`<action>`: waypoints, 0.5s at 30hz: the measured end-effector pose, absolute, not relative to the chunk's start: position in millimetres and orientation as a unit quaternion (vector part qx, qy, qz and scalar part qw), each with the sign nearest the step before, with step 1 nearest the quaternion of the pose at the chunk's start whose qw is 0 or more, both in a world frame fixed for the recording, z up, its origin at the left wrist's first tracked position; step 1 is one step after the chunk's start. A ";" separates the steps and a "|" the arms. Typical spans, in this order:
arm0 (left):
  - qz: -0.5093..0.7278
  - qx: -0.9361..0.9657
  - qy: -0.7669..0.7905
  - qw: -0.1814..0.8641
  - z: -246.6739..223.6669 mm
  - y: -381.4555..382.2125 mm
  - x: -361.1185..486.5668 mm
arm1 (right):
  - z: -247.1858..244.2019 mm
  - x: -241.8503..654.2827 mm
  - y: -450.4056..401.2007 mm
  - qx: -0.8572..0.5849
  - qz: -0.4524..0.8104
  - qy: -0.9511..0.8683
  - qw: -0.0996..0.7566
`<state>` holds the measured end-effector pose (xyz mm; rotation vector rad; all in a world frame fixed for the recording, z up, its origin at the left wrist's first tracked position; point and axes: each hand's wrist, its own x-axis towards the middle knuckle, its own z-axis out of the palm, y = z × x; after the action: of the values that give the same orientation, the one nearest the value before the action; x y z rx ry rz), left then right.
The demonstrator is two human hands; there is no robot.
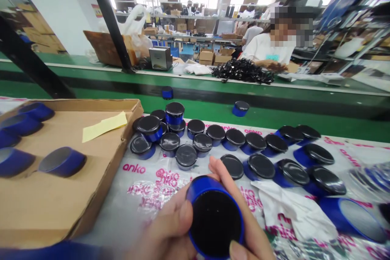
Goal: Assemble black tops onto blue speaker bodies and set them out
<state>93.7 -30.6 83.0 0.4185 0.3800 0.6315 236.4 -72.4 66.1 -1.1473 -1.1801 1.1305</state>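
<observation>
A small round blue speaker (217, 223) with a shiny black end is held between both hands, low in the middle of the view. My left hand (172, 227) grips its left side, thumb on the rim. My right hand (251, 223) wraps the right side, its thumb at the lower edge and its fingers reaching up behind. The black end faces me; the far end is hidden. Just beyond the hands, several similar black-topped speakers (186, 157) stand in rows on printed plastic sheeting (143, 187), a few stacked. A crumpled white wrapper (292, 207) lies right of my right hand.
At left, a shallow cardboard box (100, 170) holds several blue speakers and a yellow paper strip (104, 126). Two speakers sit on the green belt (201, 103) behind. Across it, a person (258, 48) sits by a heap of black cables (243, 70). Dark metal posts (111, 24) slant at left.
</observation>
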 end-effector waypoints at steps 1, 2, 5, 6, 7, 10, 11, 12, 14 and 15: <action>0.311 0.189 0.172 0.916 82.8 -29.0 94.0 | 65.7 236.6 -75.0 -0.478 0.491 -0.492 0.537; 0.316 0.181 0.163 0.917 82.3 -27.5 94.2 | 65.2 236.9 -76.8 -0.470 0.509 -0.483 0.535; 0.327 0.188 0.163 0.912 80.3 -24.6 94.2 | 64.2 237.9 -77.4 -0.435 0.560 -0.446 0.546; 0.327 0.188 0.167 0.911 80.2 -24.1 93.9 | 64.4 238.2 -76.5 -0.424 0.574 -0.433 0.550; 0.329 0.185 0.171 0.910 80.4 -23.8 93.7 | 64.7 238.4 -75.4 -0.418 0.582 -0.426 0.553; 0.323 0.175 0.174 0.914 82.4 -22.9 93.4 | 65.0 238.4 -73.9 -0.416 0.581 -0.424 0.556; 0.317 0.174 0.173 0.916 82.9 -22.6 93.5 | 64.6 238.4 -74.2 -0.418 0.574 -0.433 0.556; 0.313 0.175 0.172 0.918 83.2 -22.2 93.7 | 63.9 238.4 -74.8 -0.421 0.563 -0.444 0.556; 0.315 0.178 0.167 0.917 83.3 -21.4 94.1 | 62.2 238.6 -76.5 -0.429 0.541 -0.462 0.556; 0.318 0.178 0.163 0.917 83.2 -20.9 94.0 | 61.7 238.6 -77.4 -0.436 0.533 -0.464 0.557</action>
<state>94.0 -20.9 83.2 0.3658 0.3349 0.6541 238.6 -77.4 61.7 -1.0298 -1.0952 1.2576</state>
